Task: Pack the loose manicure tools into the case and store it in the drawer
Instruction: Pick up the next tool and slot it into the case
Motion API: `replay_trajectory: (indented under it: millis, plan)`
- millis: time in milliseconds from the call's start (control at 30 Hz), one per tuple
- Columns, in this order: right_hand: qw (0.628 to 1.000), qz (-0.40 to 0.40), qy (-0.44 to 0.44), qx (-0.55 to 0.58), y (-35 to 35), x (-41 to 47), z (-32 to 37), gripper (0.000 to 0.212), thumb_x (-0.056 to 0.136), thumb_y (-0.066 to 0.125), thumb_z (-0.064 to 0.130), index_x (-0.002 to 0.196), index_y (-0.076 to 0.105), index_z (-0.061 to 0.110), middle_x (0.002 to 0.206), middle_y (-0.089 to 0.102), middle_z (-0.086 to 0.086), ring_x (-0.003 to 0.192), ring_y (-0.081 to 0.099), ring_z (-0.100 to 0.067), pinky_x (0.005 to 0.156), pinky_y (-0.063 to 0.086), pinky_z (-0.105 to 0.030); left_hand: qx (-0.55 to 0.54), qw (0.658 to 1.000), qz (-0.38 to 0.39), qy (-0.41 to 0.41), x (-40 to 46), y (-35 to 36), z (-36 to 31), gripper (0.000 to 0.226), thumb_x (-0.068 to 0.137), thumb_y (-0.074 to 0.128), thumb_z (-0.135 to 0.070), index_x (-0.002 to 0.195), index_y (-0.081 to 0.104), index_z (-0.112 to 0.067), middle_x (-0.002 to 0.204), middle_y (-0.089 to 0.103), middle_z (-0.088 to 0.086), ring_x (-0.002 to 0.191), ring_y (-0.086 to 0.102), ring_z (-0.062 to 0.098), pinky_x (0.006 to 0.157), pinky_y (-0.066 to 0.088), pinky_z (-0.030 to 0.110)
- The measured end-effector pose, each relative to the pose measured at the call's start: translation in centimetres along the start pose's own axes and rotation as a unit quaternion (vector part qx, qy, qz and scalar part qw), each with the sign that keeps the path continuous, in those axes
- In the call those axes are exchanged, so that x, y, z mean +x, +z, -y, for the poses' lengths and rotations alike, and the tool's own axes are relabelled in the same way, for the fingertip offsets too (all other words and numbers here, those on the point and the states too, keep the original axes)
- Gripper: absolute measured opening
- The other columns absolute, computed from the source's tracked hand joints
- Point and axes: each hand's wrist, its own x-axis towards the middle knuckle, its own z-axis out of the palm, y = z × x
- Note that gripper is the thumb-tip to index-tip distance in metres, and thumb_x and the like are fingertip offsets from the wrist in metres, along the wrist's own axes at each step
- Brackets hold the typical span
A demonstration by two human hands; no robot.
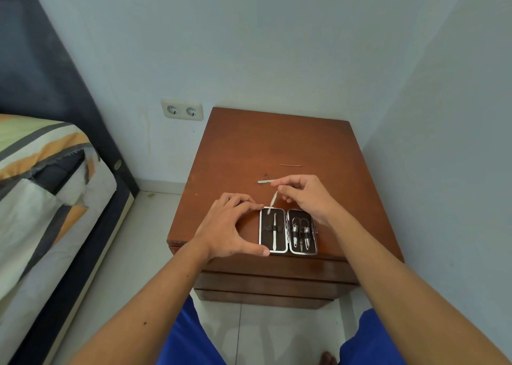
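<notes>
An open manicure case [288,249] with a dark lining and silver rim lies near the front edge of a brown wooden nightstand [243,148]. Its left half holds one slim tool; its right half holds scissors and clippers. My left hand [230,226] grips the case's left side, fingers at the top corner, thumb at the bottom corner. My right hand [307,195] pinches a thin silver tool [273,199], whose lower tip points into the left half's top. Two loose tools lie further back: a flat nail file [264,182] and a thin metal stick [290,165].
The nightstand stands in a wall corner, with drawer fronts [266,284] below its top, all closed. A bed [41,184] with a striped cover is at the left, a double wall socket [182,110] behind. My knees in blue shorts are at the bottom.
</notes>
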Motion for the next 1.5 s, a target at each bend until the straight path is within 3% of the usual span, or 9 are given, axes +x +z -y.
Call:
replay_trajectory:
  millis: [167, 300, 500, 633, 967, 1100, 1233, 1333, 1500]
  plan:
    - [0.999, 0.022, 0.002, -0.037, 0.7, -0.1, -0.3, 0.019, 0.095, 0.074, 0.008, 0.113, 0.076, 0.015, 0.085, 0.073, -0.004, 0.072, 0.064, -0.008, 0.075, 0.057, -0.023, 0.002, 1.0, -0.004, 0.001, -0.1, -0.1, -0.1, 0.104, 0.056, 0.076, -0.09, 0.146, 0.052, -0.042, 0.14, 0.041, -0.026, 0.132, 0.026, -0.001, 0.112, 0.023, 0.028]
    - [0.999, 0.005, 0.009, -0.046, 1.2, 0.2, -0.6, 0.012, 0.093, 0.077, 0.008, 0.104, 0.074, 0.01, 0.086, 0.075, -0.003, 0.068, 0.066, -0.005, 0.077, 0.057, -0.028, 0.006, 1.0, -0.007, 0.0, 0.0, 0.0, -0.1, 0.105, 0.055, 0.075, -0.092, 0.145, 0.052, -0.043, 0.14, 0.041, -0.027, 0.132, 0.027, -0.001, 0.112, 0.024, 0.028]
    - [0.998, -0.019, 0.011, -0.054, 1.8, 0.6, -1.2, 0.008, 0.091, 0.079, 0.015, 0.096, 0.076, 0.02, 0.092, 0.08, -0.006, 0.071, 0.068, -0.007, 0.079, 0.057, -0.03, 0.004, 1.0, -0.007, -0.001, 0.0, -0.1, -0.1, 0.104, 0.055, 0.075, -0.091, 0.145, 0.051, -0.045, 0.139, 0.04, -0.028, 0.132, 0.027, 0.0, 0.11, 0.023, 0.028]
    - [0.997, -0.016, 0.007, -0.071, 2.0, 0.7, -1.5, 0.008, 0.088, 0.082, 0.018, 0.092, 0.078, 0.024, 0.091, 0.08, -0.002, 0.079, 0.072, -0.01, 0.088, 0.061, -0.037, 0.002, 1.0, -0.008, 0.002, 0.0, 0.0, -0.1, 0.103, 0.055, 0.075, -0.091, 0.145, 0.052, -0.045, 0.139, 0.04, -0.028, 0.132, 0.027, 0.0, 0.111, 0.024, 0.028]
    - [0.979, 0.028, -0.034, -0.198, 2.1, -0.6, -0.9, 0.01, 0.087, 0.082, 0.022, 0.095, 0.081, 0.028, 0.076, 0.072, 0.013, 0.065, 0.057, 0.002, 0.07, 0.05, -0.02, 0.002, 1.0, -0.013, 0.006, 0.0, 0.0, -0.1, 0.104, 0.055, 0.076, -0.09, 0.144, 0.053, -0.044, 0.137, 0.041, -0.027, 0.131, 0.027, 0.0, 0.112, 0.025, 0.029]
    - [0.975, -0.012, -0.077, -0.208, 1.7, -2.0, -1.0, 0.022, 0.085, 0.084, 0.027, 0.106, 0.079, 0.032, 0.096, 0.071, 0.014, 0.085, 0.063, 0.002, 0.08, 0.051, -0.019, 0.002, 1.0, -0.012, 0.004, 0.1, 0.1, 0.0, 0.103, 0.055, 0.075, -0.091, 0.144, 0.052, -0.045, 0.137, 0.041, -0.027, 0.131, 0.027, -0.001, 0.111, 0.025, 0.028]
    - [0.959, 0.011, -0.116, -0.259, 1.9, -3.3, -1.8, 0.045, 0.078, 0.088, 0.043, 0.12, 0.075, 0.034, 0.114, 0.061, 0.019, 0.11, 0.057, -0.001, 0.094, 0.045, -0.016, 0.005, 1.0, -0.009, 0.001, 0.1, 0.1, 0.0, 0.104, 0.055, 0.072, -0.093, 0.145, 0.051, -0.045, 0.137, 0.041, -0.027, 0.131, 0.028, 0.001, 0.113, 0.028, 0.03]
    - [0.946, 0.015, -0.127, -0.297, 2.0, -3.6, -2.0, 0.059, 0.075, 0.088, 0.051, 0.129, 0.072, 0.032, 0.116, 0.053, 0.018, 0.114, 0.049, -0.002, 0.096, 0.034, -0.009, 0.007, 1.0, -0.007, 0.0, 0.1, 0.1, 0.0, 0.105, 0.054, 0.07, -0.095, 0.145, 0.051, -0.044, 0.138, 0.041, -0.026, 0.131, 0.028, 0.001, 0.114, 0.029, 0.033]
    - [0.934, 0.023, -0.142, -0.328, 1.9, -3.9, -2.0, 0.062, 0.079, 0.083, 0.056, 0.135, 0.068, 0.034, 0.117, 0.051, 0.016, 0.113, 0.048, -0.007, 0.094, 0.033, -0.009, 0.005, 1.0, -0.007, -0.005, 0.1, 0.2, 0.1, 0.105, 0.054, 0.071, -0.095, 0.144, 0.051, -0.045, 0.139, 0.041, -0.027, 0.132, 0.028, 0.001, 0.115, 0.031, 0.035]
